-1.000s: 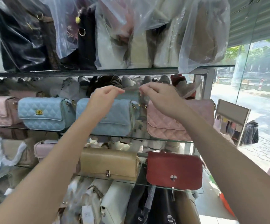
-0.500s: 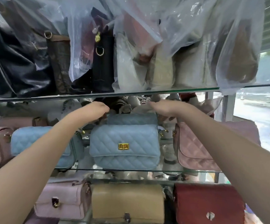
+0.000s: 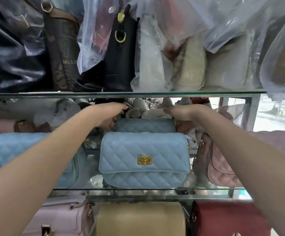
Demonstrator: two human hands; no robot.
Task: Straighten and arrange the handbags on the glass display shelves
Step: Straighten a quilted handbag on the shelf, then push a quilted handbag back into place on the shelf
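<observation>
narrow slot under upper glass shelf, rear blue bag, clutter behind

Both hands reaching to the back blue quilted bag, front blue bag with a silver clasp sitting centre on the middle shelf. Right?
Not quite: the clasp is gold, not silver, as the head view shows. The rest holds: the left hand and right hand reach to the back blue quilted bag, and the front blue bag sits centre on the middle shelf.

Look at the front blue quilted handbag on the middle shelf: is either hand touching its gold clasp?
No. Both hands reach behind it; the gold clasp on the blue handbag sits untouched.
</observation>
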